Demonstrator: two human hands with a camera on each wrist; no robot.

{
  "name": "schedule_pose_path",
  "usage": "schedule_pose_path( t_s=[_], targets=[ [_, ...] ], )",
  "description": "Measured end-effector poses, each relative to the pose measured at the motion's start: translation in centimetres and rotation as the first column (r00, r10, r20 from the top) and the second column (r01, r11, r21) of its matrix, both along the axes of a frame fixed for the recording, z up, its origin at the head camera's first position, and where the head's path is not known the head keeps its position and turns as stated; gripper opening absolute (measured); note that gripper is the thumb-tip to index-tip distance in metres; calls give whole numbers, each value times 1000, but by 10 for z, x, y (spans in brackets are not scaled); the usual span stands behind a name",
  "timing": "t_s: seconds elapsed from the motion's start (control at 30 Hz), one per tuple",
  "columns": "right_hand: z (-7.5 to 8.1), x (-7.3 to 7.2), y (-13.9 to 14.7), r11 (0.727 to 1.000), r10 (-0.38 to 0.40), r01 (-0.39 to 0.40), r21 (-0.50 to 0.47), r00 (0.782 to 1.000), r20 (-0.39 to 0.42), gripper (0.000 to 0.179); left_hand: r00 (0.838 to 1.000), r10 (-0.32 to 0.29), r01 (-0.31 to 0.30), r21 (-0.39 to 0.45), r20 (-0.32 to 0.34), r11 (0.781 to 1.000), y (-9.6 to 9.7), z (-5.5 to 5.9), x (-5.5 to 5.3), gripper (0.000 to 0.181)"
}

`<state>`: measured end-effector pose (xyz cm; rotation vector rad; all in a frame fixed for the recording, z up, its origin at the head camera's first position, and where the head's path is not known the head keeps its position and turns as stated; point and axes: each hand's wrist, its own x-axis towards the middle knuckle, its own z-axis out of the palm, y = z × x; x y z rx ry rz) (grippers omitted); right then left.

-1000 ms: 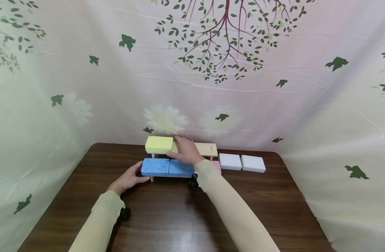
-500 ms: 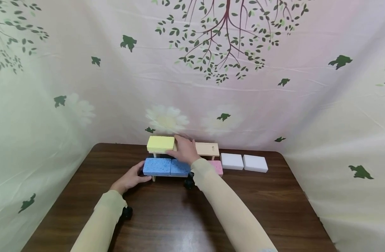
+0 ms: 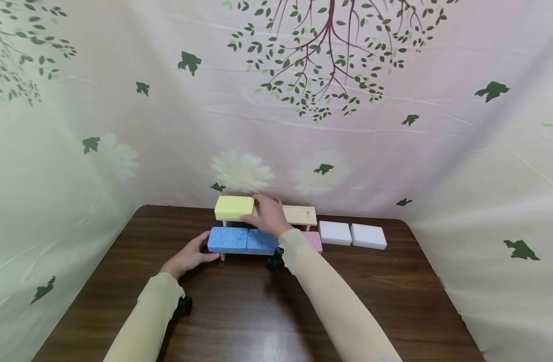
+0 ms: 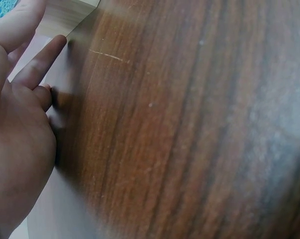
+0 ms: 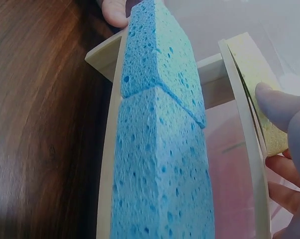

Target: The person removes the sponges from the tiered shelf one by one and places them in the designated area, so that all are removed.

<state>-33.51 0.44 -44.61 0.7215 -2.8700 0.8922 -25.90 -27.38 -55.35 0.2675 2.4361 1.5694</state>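
Note:
My right hand (image 3: 269, 217) pinches the right end of a yellow sponge (image 3: 234, 207), thumb at its front and fingers behind. The sponge lies at the left end of the upper tier of a wooden two-tier rack (image 3: 300, 215). On the lower tier sit two blue sponges (image 3: 227, 239) side by side, with a pink sponge (image 3: 313, 241) to their right, partly hidden by my right arm. My left hand (image 3: 188, 255) holds the rack's left end at the lower tier. Its thumb (image 5: 115, 12) is in front, beside the blue sponge; its other fingers are partly hidden.
Two white sponge-like blocks (image 3: 369, 236) lie side by side on the dark wooden table (image 3: 240, 311), right of the rack. A patterned fabric sheet (image 3: 376, 151) hangs behind the table and along both sides.

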Motion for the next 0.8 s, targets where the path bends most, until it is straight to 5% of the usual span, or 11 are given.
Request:
schedule_pose_path(
  t_s=[0.27,0.53,0.8],
  targets=[
    [3,0,20,992,40,-32,-125,997,65,73,1000,-5,5,-19,-2,1000,1,0,-2,89],
    [15,3,49,970,81,-75,-231,997,16,71,1000,0,0,-22,-4,1000,2,4,-3,90],
    [21,11,92,952,-3,34,-304,995,101,73,1000,8,-7,-20,5,1000,4,2,0,91]
  ],
)
